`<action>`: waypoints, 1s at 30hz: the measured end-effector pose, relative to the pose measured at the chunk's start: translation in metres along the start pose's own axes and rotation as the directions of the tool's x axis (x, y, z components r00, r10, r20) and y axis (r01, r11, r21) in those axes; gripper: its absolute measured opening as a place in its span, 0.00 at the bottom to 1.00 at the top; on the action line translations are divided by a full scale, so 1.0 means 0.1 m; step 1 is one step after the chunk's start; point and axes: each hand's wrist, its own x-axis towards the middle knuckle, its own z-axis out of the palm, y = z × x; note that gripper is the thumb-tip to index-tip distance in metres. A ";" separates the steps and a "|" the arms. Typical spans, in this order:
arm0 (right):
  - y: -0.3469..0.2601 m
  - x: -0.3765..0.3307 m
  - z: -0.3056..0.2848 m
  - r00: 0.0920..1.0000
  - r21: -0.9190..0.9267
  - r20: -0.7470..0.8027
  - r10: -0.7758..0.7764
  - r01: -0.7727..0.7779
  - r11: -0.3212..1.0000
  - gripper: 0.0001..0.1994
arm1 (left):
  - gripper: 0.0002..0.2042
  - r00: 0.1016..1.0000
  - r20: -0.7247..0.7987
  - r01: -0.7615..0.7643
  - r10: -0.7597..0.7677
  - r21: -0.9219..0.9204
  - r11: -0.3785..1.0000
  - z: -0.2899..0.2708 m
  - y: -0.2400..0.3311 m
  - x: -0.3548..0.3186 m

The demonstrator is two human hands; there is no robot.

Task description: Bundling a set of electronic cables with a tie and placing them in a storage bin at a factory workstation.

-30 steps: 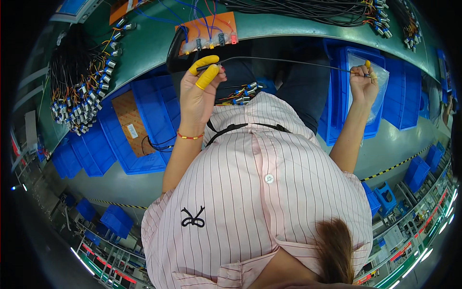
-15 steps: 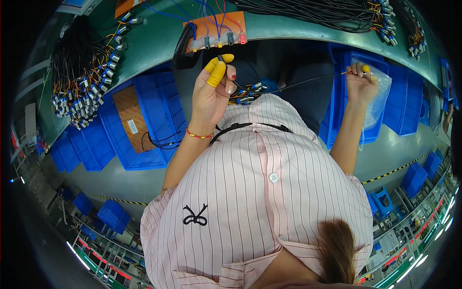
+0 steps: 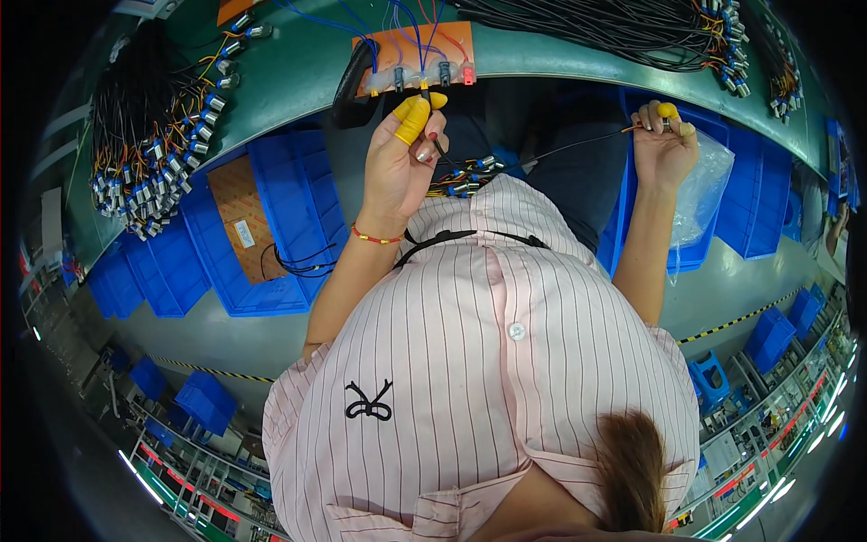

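Note:
My left hand (image 3: pixel 402 158), with yellow finger cots on two fingers, pinches the dark end of a thin black cable (image 3: pixel 569 146). That end points up at a yellow connector (image 3: pixel 424 84) on the front edge of an orange board (image 3: pixel 397 56) and appears to meet it. The cable runs right across my lap to my right hand (image 3: pixel 664 149), which is closed around its other end. Orange wire and a bit of metal show between those fingers, though most of that end is hidden. Dark sockets and a red socket (image 3: pixel 469 74) sit beside the yellow connector.
Bundles of black cables with silver metal ends (image 3: pixel 153 181) hang over the left of the green bench (image 3: pixel 298 81). More cables (image 3: pixel 596 32) lie at the back right. Several cables rest on my lap (image 3: pixel 465 179). Blue bins (image 3: pixel 293 194) stand below the bench.
My left hand has moved slightly up, bringing the cable end against the yellow connector. My right hand has shifted a little left and up, still gripping the other end.

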 end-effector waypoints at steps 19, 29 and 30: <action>-0.01 -0.04 0.01 0.995 -0.055 -0.051 -0.085 0.082 0.995 0.06 | 0.13 0.989 -0.134 0.082 -0.060 0.169 0.982 0.21 0.21 0.04; -0.13 -0.25 -0.12 0.982 0.006 -0.153 -0.106 0.108 0.994 0.06 | 0.13 0.994 -0.101 -0.007 0.045 0.347 0.938 0.21 0.03 0.01; -0.15 -0.24 -0.14 0.987 0.045 -0.127 -0.098 0.105 0.993 0.06 | 0.13 0.994 -0.105 0.003 0.041 0.388 0.922 0.24 0.03 -0.02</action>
